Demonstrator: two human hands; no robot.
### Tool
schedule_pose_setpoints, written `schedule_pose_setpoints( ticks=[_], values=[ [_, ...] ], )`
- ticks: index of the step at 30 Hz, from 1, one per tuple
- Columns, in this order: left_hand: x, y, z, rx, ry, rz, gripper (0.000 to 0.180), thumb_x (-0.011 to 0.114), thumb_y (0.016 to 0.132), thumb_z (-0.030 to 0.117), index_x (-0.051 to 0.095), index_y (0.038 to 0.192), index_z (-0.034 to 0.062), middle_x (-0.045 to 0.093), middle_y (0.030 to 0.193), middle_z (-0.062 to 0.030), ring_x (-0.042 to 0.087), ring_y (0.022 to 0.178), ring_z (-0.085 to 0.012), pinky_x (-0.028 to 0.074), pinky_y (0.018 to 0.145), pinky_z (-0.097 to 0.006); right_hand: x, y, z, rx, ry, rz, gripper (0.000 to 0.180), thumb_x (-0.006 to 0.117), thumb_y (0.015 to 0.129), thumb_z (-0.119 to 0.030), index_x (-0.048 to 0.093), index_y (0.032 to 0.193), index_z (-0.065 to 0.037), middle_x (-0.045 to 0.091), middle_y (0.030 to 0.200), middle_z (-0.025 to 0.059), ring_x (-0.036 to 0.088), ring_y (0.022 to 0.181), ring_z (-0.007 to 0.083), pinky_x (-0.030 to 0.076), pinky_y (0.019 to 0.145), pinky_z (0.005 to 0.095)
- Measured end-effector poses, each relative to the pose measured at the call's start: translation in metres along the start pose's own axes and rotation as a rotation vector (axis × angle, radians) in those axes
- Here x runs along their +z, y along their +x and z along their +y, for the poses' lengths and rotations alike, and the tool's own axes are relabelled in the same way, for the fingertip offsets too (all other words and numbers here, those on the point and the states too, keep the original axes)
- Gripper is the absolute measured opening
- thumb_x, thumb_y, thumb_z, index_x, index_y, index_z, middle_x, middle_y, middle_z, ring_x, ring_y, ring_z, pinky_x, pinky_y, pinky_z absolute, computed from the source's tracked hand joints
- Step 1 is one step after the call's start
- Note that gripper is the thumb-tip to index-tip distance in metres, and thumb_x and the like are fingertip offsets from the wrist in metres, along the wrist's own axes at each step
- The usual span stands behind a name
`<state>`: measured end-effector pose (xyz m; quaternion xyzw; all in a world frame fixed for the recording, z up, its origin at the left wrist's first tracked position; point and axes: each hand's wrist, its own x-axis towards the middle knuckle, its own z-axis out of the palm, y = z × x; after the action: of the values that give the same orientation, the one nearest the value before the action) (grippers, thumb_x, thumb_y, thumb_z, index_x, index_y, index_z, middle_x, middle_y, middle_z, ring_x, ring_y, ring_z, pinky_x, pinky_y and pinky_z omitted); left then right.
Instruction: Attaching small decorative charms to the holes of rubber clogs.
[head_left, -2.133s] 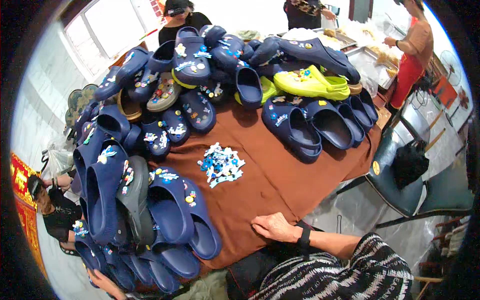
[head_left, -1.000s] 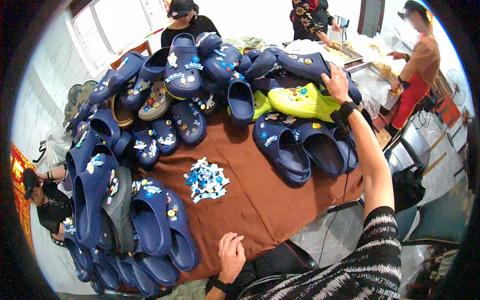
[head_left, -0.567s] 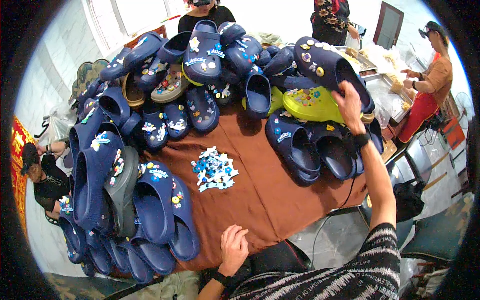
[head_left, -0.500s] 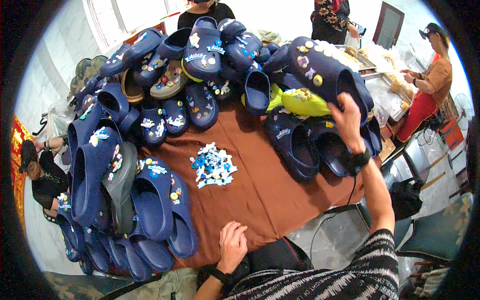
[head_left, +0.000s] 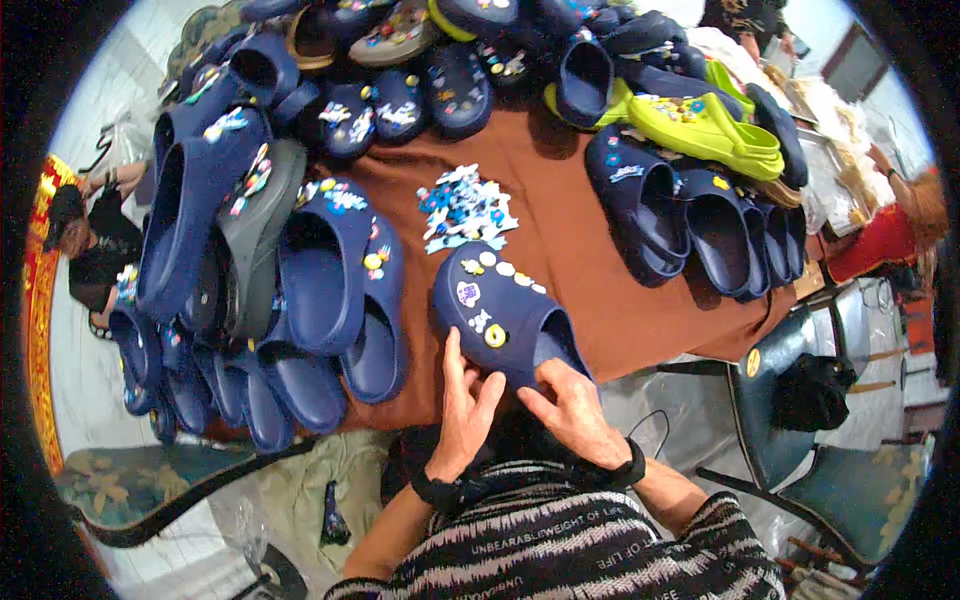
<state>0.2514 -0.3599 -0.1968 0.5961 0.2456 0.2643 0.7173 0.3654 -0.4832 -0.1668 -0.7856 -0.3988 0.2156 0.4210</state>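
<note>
A navy clog [head_left: 498, 305] with several charms on its upper lies tilted at the near edge of the brown cloth, its opening toward me. My right hand [head_left: 578, 408] grips it at the opening, fingers over the rim and thumb outside. My left hand [head_left: 468, 400] rests against the clog's left side, fingers stretched and thumb apart. Just beyond the clog is a pile of loose white and blue shoe charms [head_left: 465, 210].
Decorated navy clogs [head_left: 320, 270] crowd the left of the brown cloth [head_left: 560, 210], and more line its back. A lime-green clog [head_left: 705, 130] lies atop navy clogs at right. Chairs [head_left: 790, 400] stand beyond the right edge. People [head_left: 105, 240] are on both sides.
My right hand has brought the navy clog from the right-hand stack to the near edge, uncovering the lime-green clog. My left hand has moved up against its side. The view has tilted downward.
</note>
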Motion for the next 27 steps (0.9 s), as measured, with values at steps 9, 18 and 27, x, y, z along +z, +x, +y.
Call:
schedule_pose_setpoints(
  ticks=[9, 18, 27],
  values=[
    [-0.019, -0.002, -0.012, 0.151, 0.621, 0.117, 0.074, 0.062, 0.094, 0.025, 0.025, 0.152, -0.0021, 0.018, 0.158, -0.0279, 0.021, 0.146, -0.0411, 0.020, 0.120, -0.046, 0.041, 0.012, -0.002, -0.170, 0.015, -0.283, 0.026, 0.063, 0.092, -0.021, 0.054, 0.101, 0.002, 0.059, 0.096, 0.0257, 0.060, 0.090, 0.0461, 0.050, 0.074, 0.0515],
    [-0.027, -0.001, -0.028, 0.228, 0.678, 0.180, 0.086, 0.069, 0.088, 0.030, 0.022, 0.153, -0.0018, 0.022, 0.156, -0.0275, 0.024, 0.145, -0.0416, 0.021, 0.120, -0.048, -0.017, 0.028, -0.016, -0.071, 0.172, -0.279, 0.014, 0.064, 0.091, -0.012, 0.067, 0.092, 0.001, 0.067, 0.082, 0.0166, 0.067, 0.075, 0.0284, 0.052, 0.070, 0.0370],
    [-0.016, 0.005, -0.015, 0.257, 0.660, 0.208, 0.086, 0.075, 0.080, 0.013, 0.028, 0.151, 0.0016, 0.025, 0.155, -0.0268, 0.027, 0.143, -0.0432, 0.025, 0.118, -0.048, -0.013, 0.076, 0.022, -0.016, 0.143, 0.008, 0.029, 0.060, 0.098, -0.018, 0.060, 0.118, 0.003, 0.070, 0.096, 0.0146, 0.066, 0.087, 0.0217, 0.052, 0.079, 0.0343]
  ],
)
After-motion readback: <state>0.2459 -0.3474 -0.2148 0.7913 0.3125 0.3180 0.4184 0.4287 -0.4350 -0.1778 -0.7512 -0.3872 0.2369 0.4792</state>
